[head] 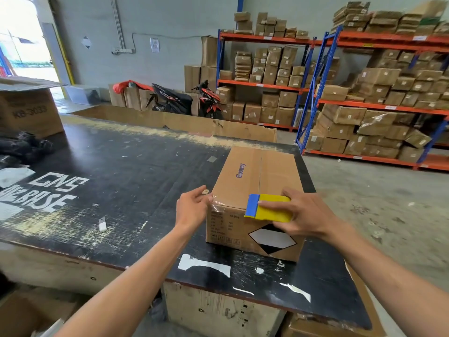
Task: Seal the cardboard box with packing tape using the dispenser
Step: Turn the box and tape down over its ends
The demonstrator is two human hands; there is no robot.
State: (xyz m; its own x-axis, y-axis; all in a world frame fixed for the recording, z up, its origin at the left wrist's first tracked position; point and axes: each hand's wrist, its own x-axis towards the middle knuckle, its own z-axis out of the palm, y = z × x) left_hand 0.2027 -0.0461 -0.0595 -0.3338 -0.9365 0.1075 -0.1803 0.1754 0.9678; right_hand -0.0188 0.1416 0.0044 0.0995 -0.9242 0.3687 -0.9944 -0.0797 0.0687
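A closed brown cardboard box (pixel 252 181) printed "Glodway" lies on the black worktable (pixel 126 171), its centre seam running away from me. My right hand (pixel 306 212) grips a yellow and blue tape dispenser (pixel 267 207) pressed against the box's near top edge at the seam. A strip of clear tape (pixel 216 203) runs along the near top edge from the dispenser to the box's near left corner. There my left hand (pixel 192 207) pinches the tape's free end between thumb and fingers.
An open carton (pixel 29 110) and black plastic bags (pixel 21 147) sit at the table's far left. A small white scrap (pixel 103 224) lies on the tabletop. Beyond are a large open cardboard bin (pixel 175 122), two scooters (pixel 187 100) and shelving racks (pixel 364 93) stacked with boxes.
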